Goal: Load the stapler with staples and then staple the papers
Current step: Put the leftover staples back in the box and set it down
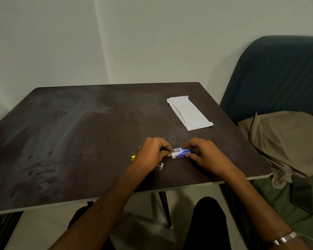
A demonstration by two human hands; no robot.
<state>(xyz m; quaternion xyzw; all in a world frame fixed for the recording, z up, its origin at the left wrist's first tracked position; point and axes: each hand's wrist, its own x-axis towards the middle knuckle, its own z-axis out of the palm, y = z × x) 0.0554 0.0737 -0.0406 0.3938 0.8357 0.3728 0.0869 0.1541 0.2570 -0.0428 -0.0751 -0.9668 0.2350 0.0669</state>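
A small blue staple box [182, 153] lies on the dark table [79, 134] near its front edge. My right hand [200, 152] pinches the box's right end. My left hand [153, 153] pinches the white inner tray [174, 155] sticking out of the box's left end. A yellow stapler [133, 157] lies behind my left hand, mostly hidden. A small white and dark piece [160, 166] sits just below my left wrist. The folded white papers [189, 112] lie at the table's far right.
A dark blue chair back [278, 73] stands right of the table, with an olive cloth [285, 141] draped beside the table edge. A dark phone [302, 195] lies on green fabric at lower right. The wall runs behind the table.
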